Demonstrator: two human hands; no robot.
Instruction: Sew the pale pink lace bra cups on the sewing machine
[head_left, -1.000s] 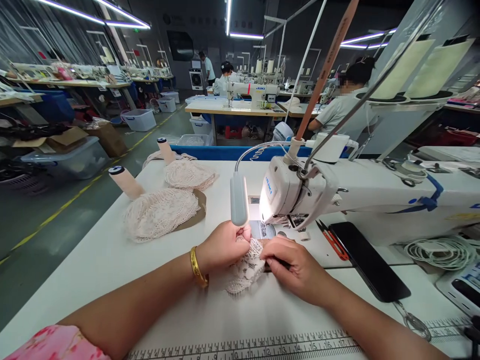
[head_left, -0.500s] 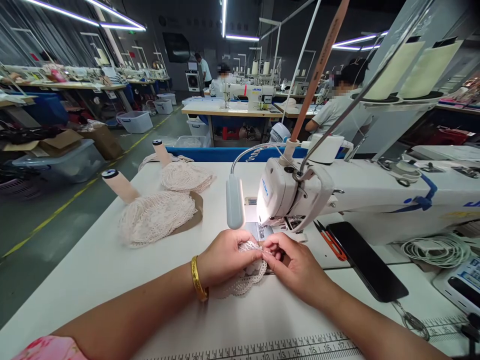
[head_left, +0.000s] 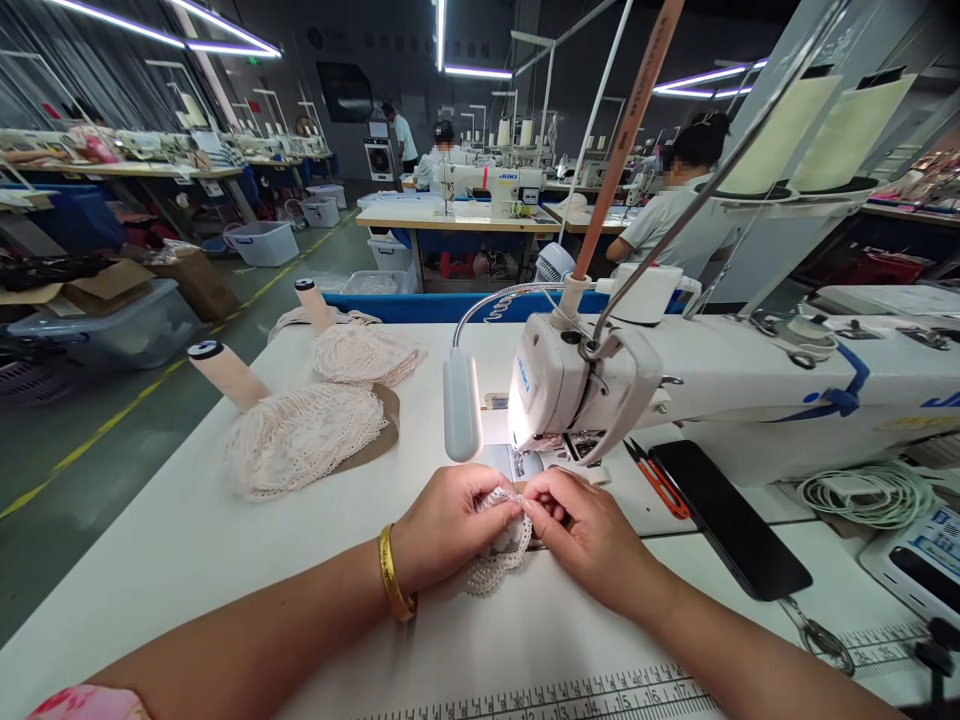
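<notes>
Just in front of the needle area of a white sewing machine (head_left: 551, 385), my two hands meet over a small piece of pale lace (head_left: 501, 560). My left hand (head_left: 450, 525), with a gold bangle at its wrist, is closed on the lace, thumb on top. My right hand (head_left: 589, 540) pinches the edge of the same piece between thumb and fingertips. Part of the lace is hidden behind the fingers. A lit lamp (head_left: 462, 405) shines on the machine's head from the left.
Piles of lace (head_left: 307, 440) lie at the left beside a thread cone (head_left: 227, 373). To the right are orange thread snips (head_left: 660, 482), a black phone (head_left: 731, 520) and a coiled cable (head_left: 870, 497). A printed ruler (head_left: 622, 690) runs along the front. A co-worker (head_left: 679, 215) sits beyond the machine.
The lace has been drawn in a little under my left hand, so less of its lower edge spreads out. Both hands keep their hold; the whole view has shifted slightly.
</notes>
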